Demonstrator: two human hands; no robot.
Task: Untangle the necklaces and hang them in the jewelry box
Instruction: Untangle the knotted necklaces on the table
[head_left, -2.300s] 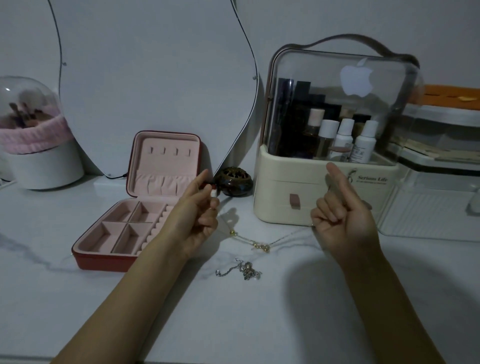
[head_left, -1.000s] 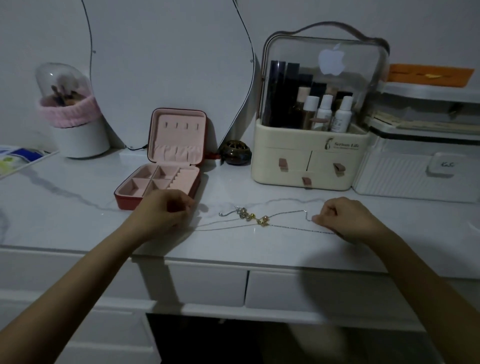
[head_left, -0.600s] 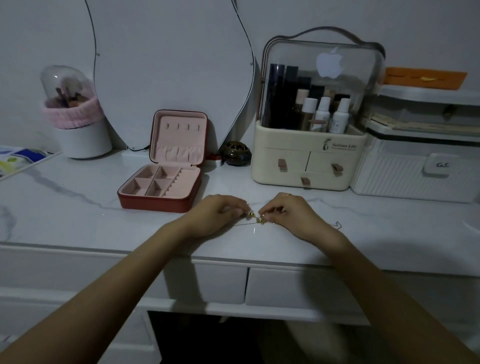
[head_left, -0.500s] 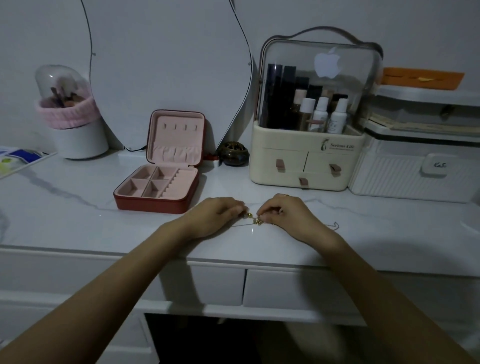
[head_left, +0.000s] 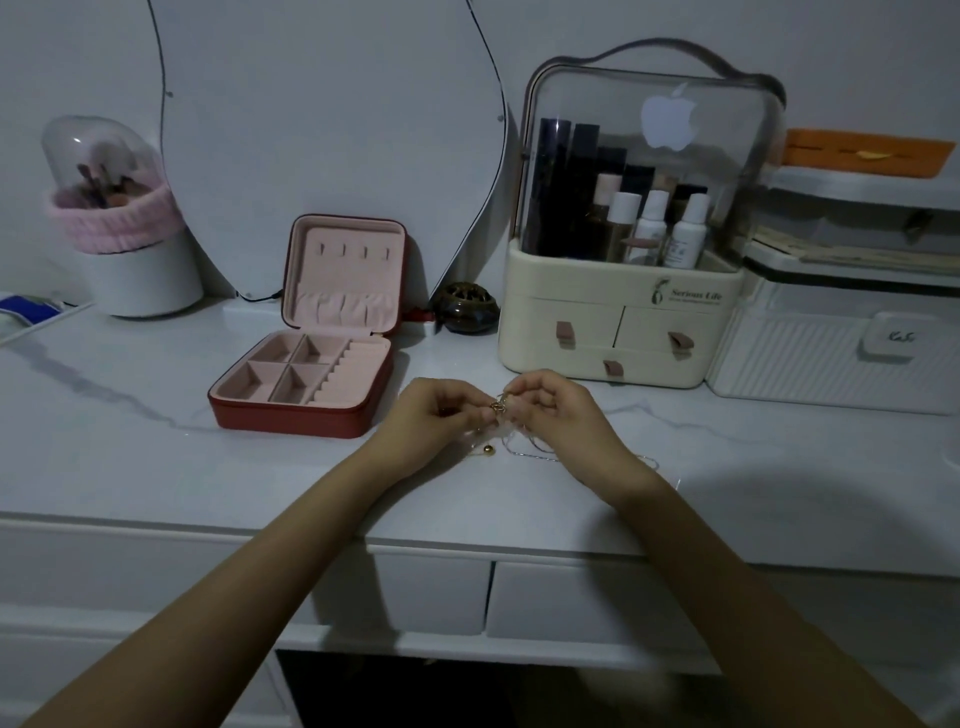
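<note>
Both hands, left hand and right hand, pinch the tangled necklaces just above the white marble-look vanity top. Thin chains trail onto it. The open red jewelry box sits left, near a mirror.

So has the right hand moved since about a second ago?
Yes. The right hand has come leftward along the tabletop, from below the cream organizer's right drawers to its left ones, meeting the left hand.
</note>
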